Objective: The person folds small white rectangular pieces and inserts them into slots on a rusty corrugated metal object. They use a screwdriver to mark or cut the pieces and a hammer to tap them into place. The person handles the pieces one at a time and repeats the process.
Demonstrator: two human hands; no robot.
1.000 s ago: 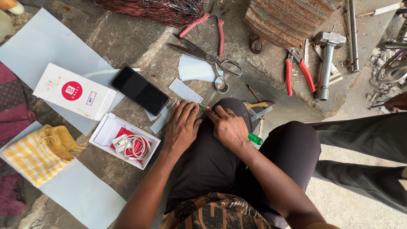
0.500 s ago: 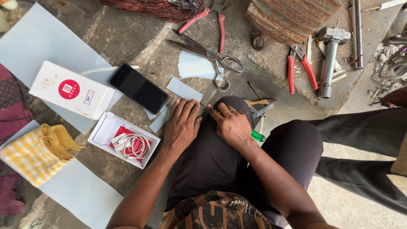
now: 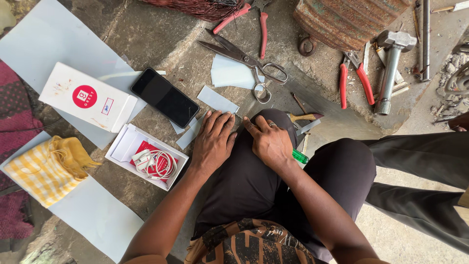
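Both hands, left hand [image 3: 213, 143] and right hand [image 3: 270, 142], lie flat on the knee [image 3: 254, 161], grip open, holding nothing

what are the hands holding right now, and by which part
Nothing is lifted: left hand and right hand press flat on the knee; anything under them is hidden.
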